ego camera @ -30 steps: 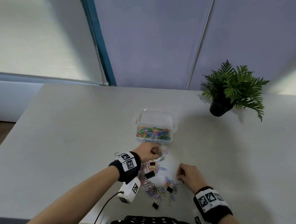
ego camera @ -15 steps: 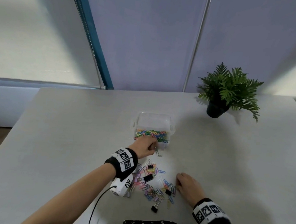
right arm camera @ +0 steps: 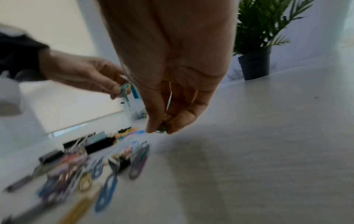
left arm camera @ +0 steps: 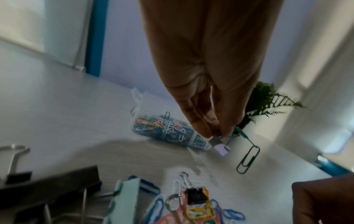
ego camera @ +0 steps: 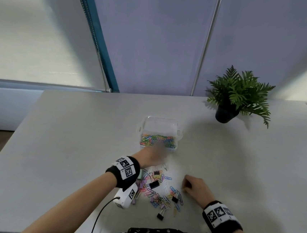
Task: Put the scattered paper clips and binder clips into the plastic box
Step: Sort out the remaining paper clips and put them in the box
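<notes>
A clear plastic box sits mid-table with several coloured paper clips in its near half. My left hand, blurred, hovers just in front of the box. In the left wrist view its fingertips pinch a small pale binder clip, and a green paper clip dangles from them beside the box. A scattered pile of paper clips and black binder clips lies nearer me. My right hand is at the pile's right edge, and its thumb and fingers pinch a small greenish clip just above the table.
A potted fern stands at the back right of the grey table. A larger black binder clip and a mint-green one lie close under my left wrist. The table's front edge runs just before my body.
My left hand has lifted off the pile and travelled forward to the box, carrying clips. My right hand has stayed at the pile's right edge.
</notes>
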A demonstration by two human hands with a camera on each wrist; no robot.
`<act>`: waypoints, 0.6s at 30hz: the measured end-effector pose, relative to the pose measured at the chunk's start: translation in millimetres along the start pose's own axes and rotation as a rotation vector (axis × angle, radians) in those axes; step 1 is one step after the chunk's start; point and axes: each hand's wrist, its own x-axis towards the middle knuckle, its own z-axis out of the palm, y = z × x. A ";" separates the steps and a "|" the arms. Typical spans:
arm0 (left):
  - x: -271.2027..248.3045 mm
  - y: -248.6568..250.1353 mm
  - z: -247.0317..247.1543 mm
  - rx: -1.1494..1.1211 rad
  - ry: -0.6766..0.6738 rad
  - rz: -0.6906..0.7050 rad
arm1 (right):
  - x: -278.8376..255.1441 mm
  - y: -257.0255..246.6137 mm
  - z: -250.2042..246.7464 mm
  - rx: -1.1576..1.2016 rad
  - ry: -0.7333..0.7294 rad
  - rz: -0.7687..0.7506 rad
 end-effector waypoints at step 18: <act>-15.4 8.1 1.3 -0.654 -0.171 -0.154 | 27.2 -57.4 -17.6 1.142 -0.294 0.105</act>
